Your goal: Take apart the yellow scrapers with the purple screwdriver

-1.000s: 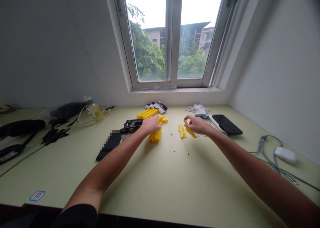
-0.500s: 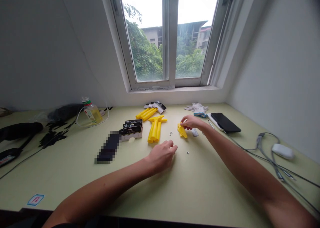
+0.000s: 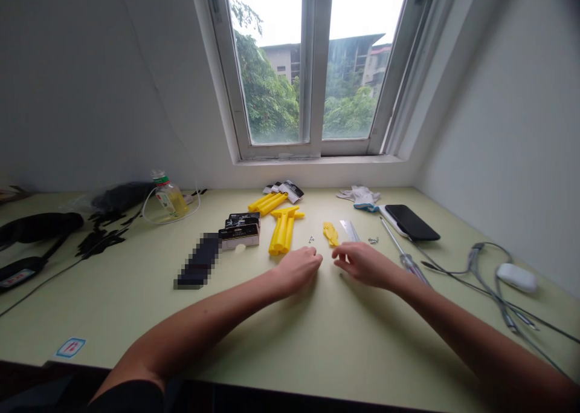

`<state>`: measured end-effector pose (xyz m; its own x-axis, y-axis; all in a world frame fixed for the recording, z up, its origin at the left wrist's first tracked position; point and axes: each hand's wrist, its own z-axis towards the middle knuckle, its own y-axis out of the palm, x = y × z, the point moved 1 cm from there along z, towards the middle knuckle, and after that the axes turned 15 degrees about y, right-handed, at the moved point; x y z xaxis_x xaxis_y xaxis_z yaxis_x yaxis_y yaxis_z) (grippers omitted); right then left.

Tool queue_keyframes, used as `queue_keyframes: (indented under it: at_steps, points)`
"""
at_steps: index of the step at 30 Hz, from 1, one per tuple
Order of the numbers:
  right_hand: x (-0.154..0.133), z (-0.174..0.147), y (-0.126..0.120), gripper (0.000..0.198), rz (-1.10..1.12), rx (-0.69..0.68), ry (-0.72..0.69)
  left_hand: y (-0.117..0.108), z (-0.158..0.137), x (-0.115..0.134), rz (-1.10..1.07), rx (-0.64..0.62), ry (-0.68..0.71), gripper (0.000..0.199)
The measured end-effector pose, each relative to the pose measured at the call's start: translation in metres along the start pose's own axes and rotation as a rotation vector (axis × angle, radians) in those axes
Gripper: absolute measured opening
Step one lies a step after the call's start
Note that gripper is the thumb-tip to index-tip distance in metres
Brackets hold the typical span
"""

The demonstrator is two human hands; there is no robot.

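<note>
My left hand (image 3: pixel 299 272) rests low over the table, its fingers curled and pressed together; whatever they may hold is hidden. Just across from it, my right hand (image 3: pixel 365 264) has let its thumb and forefinger stand slightly apart, above a small metal piece (image 3: pixel 341 274) on the tabletop. Beyond the right fingertips lie flat yellow plastic pieces (image 3: pixel 330 234), untouched. Beside them is a flat silvery blade-like strip (image 3: pixel 349 231). Tiny metal nuts (image 3: pixel 311 239) lie past my left fingers, and small screws (image 3: pixel 373 240) sit behind my right hand. Yellow tubular handles (image 3: pixel 281 234), one T-shaped, are at left.
A screwdriver (image 3: pixel 410 263) lies partly behind my right forearm. Further right are a phone (image 3: pixel 411 222), cables (image 3: pixel 493 286) and a white case (image 3: pixel 517 277). Gloves (image 3: pixel 360 196), more yellow tubes (image 3: pixel 268 204), small boxes (image 3: pixel 240 234) and a bottle (image 3: pixel 171 200) stand toward the back and left.
My right hand has let go of the yellow pieces and come back toward me, near my left hand. My left hand has stayed about where it was. The view has shifted slightly.
</note>
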<state>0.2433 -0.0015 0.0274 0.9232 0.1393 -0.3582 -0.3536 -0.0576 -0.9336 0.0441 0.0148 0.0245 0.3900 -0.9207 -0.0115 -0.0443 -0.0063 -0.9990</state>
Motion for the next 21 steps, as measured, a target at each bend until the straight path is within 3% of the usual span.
queue_keyframes:
  at_steps: [3,7,11,16,19,21]
  points:
    - [0.004,-0.020,0.011,0.019,-0.056,-0.021,-0.109,-0.009,0.008,-0.009,0.020,-0.036,-0.057,0.021]
    - [0.006,-0.019,0.016,0.021,-0.080,0.008,-0.118,-0.025,0.025,-0.034,0.048,-0.061,-0.137,0.023]
    - [-0.008,-0.007,0.016,0.018,-0.137,0.028,-0.140,-0.034,0.042,-0.059,0.054,-0.112,-0.192,0.016]
    - [-0.034,0.020,0.023,0.022,-0.200,0.088,-0.142,-0.032,0.058,-0.069,0.006,-0.152,-0.153,0.010]
    - [-0.042,0.036,0.028,0.022,-0.238,0.132,-0.106,-0.033,0.060,-0.073,-0.036,-0.140,-0.137,0.018]
    - [-0.042,0.043,0.030,0.022,-0.255,0.158,-0.075,-0.037,0.058,-0.079,-0.063,-0.105,-0.138,0.011]
